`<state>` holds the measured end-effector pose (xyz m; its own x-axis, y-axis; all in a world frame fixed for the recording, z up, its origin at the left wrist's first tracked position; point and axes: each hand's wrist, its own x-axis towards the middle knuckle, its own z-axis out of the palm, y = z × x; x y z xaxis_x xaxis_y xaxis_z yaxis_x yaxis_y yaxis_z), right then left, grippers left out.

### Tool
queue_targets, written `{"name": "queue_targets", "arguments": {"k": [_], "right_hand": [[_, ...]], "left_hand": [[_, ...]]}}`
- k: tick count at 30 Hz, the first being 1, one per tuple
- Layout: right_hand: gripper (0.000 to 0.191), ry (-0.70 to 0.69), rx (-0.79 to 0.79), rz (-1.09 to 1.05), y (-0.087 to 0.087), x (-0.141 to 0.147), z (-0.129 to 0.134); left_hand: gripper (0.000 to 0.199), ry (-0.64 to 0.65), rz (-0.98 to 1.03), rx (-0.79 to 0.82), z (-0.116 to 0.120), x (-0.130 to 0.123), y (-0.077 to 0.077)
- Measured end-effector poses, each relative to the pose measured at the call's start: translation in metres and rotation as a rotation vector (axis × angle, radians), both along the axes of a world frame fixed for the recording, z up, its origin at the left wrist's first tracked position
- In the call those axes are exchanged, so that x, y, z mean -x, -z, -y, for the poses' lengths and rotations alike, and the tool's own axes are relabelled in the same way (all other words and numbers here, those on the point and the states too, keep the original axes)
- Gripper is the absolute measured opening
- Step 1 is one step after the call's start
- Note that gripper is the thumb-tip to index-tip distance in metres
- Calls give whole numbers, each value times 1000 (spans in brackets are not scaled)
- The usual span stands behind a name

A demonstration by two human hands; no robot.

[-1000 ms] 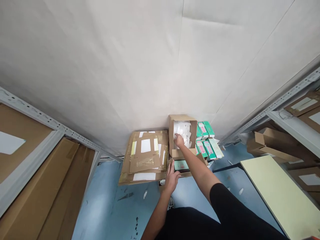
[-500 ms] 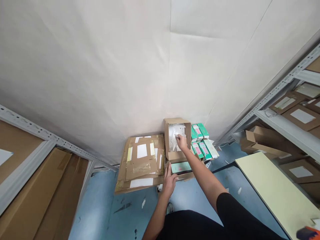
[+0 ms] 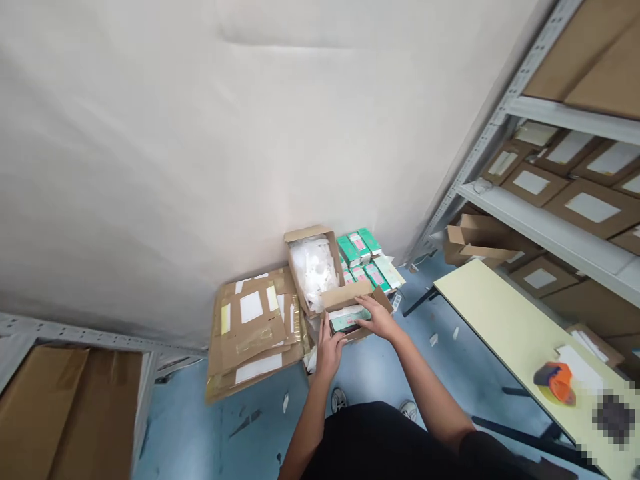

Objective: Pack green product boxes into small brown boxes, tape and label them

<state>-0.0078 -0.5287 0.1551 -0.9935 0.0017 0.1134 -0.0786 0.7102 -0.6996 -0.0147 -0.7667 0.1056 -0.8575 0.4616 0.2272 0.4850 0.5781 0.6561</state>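
A small open cardboard box (image 3: 346, 293) stands in front of me with a green box (image 3: 345, 321) lying in it. My left hand (image 3: 330, 350) rests at the left end of the cardboard box, its fingers stretched out along the edge. Reaching over the right end, my right hand (image 3: 379, 320) has its fingers extended and apart above the green box; whether they touch it I cannot tell. Behind stands a larger open carton (image 3: 295, 233) filled with white plastic bags (image 3: 315, 267). Several green and white boxes (image 3: 359, 243) sit in rows to its right.
Flattened cardboard (image 3: 250, 340) is stacked on the left. A pale yellow table (image 3: 490, 313) with an orange and dark tape dispenser (image 3: 555, 382) stands at the right. Shelves (image 3: 550, 220) with cartons line the right side, and another rack (image 3: 145, 387) the left. White scraps lie on the blue floor (image 3: 200, 427).
My right hand has left the white bags and come down to the small cardboard box. The larger carton now sits tilted. My view has turned to the right.
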Motion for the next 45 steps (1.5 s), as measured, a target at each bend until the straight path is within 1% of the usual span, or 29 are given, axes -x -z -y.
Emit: {"name": "queue_targets", "arguments": {"k": [3,5,7,11,14,17,19,21,23,25,27,29,32,35,37,40,42,45], "right_hand": [[71,129,-10,-17,-9,-39,-40],[72,214,-25,-22,-17,-66,-74],[71,307,-39,-26,-23,-97,-110],[66,510,-66,-63,-28,-170,-183],[65,667,-96,-101,-26,-231,-235],[68,804,-134,-140,-24,-292,-280],[68,882,-158,-154,-22,-332,-306],[68,963,-172,-153,-20,-367,-326],[66,1044,-175,-144,-17,-396,-340],[66,1110,-169,-141,-13,-417,-350],[66,1158,-155,-139,-9,-430,-356],[66,1201,-136,-132,-6,-435,-360],[66,1254,-115,-110,-3,-436,-367],[67,1288,-111,-79,2,-430,-379],[67,1312,-111,-48,6,-423,-389],[67,1356,-107,9,9,-406,-407],[66,1385,-105,40,10,-391,-419],[65,1405,-108,63,8,-369,-438]], "left_hand": [[20,70,-3,2,-39,-8,-4],[20,137,-26,1,-72,-14,-4],[19,211,-61,-6,-109,-23,-4],[18,369,-92,-20,-195,-50,-4],[18,516,-98,-24,-265,-79,-8],[17,678,-107,-23,-333,-111,-15],[16,776,-115,-20,-375,-132,-19],[15,857,-114,-19,-411,-152,-21],[15,922,-100,-19,-442,-169,-21],[17,976,-83,-18,-467,-182,-19],[18,1034,-71,-4,-487,-189,-17],[18,1087,-65,22,-505,-191,-15],[17,1132,-52,59,-528,-188,-12],[17,1153,-34,77,-550,-180,-7],[16,1176,-28,78,-567,-170,-2],[18,1227,-7,87,-596,-149,9],[21,1259,21,109,-618,-132,19],[23,1294,63,131,-656,-106,38]]}}
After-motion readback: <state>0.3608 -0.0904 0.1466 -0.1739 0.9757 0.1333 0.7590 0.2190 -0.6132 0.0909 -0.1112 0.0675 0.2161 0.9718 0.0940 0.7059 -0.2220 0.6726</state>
